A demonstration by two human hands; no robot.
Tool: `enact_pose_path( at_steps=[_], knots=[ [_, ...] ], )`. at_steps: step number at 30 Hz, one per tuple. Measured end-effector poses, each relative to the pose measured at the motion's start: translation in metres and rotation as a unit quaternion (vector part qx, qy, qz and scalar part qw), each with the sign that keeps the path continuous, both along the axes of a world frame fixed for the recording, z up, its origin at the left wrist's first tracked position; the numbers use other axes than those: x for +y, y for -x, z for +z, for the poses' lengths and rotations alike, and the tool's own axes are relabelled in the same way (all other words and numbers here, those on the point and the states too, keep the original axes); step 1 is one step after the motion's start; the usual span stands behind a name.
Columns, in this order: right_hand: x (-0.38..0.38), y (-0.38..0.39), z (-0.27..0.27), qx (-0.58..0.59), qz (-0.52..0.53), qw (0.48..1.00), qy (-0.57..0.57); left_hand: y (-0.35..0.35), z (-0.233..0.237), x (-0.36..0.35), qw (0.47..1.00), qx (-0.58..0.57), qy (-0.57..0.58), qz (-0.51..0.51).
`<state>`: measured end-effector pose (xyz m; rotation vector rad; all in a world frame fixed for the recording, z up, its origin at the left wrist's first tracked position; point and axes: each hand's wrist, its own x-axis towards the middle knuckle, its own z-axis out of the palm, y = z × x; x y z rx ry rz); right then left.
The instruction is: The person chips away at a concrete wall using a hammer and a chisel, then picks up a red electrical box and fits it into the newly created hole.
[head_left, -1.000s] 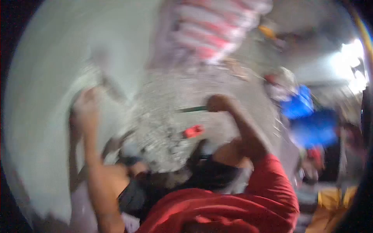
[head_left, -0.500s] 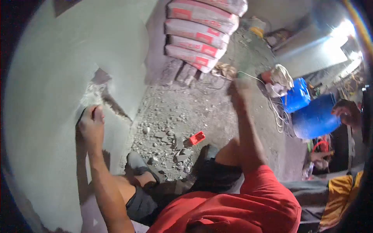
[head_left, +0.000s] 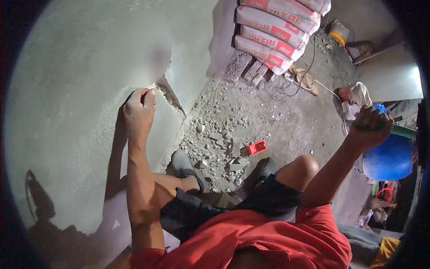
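My left hand (head_left: 140, 112) is at the plastered wall (head_left: 80, 103), fingers closed, just below a rough-edged slot (head_left: 170, 95) chipped in the plaster. What it grips, if anything, is hidden. A smeared patch covers the wall above the slot. Out at the right, my right hand (head_left: 371, 127) is raised in a closed fist in front of a blue container (head_left: 389, 157). I cannot make out anything inside this fist. On the floor between my hands lies a red plastic box (head_left: 257, 148), beside broken rubble (head_left: 219, 139).
Printed sacks (head_left: 273, 38) are stacked at the top, on blocks beside the wall. A cable (head_left: 309, 67) and a pale cord run over the floor at the upper right. Cloth (head_left: 359, 95) lies near the blue container. My feet are among the rubble.
My right hand has swung from over the middle floor out to the right. The view has shifted, so the wall and sacks sit farther right. My left hand remains by the chipped area.
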<state>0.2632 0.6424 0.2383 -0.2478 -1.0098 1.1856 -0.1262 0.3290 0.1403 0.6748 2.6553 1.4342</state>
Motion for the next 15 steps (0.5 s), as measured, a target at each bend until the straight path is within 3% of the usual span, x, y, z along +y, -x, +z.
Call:
enact_pose_path(
  at_steps=[8,10,11,13,15],
  knots=[
    [0.038,-0.075,0.016,-0.03,-0.065,0.984,-0.162,-0.008,0.008,0.007,0.999,-0.003,0.038,0.016],
    [0.016,-0.057,0.028,0.135,-0.075,0.978,-0.139,-0.009,0.01,0.006,0.999,-0.007,0.037,0.01],
    [0.001,-0.035,0.025,0.133,-0.077,0.978,-0.14,-0.01,0.011,0.006,0.999,0.007,0.05,0.012],
    [-0.017,0.014,0.009,0.134,-0.007,0.991,-0.022,-0.012,0.01,0.008,0.998,0.022,0.06,0.01],
    [0.0,0.031,-0.039,-0.091,0.052,0.994,-0.023,-0.015,0.008,0.005,0.992,-0.088,-0.065,-0.068]
  ],
)
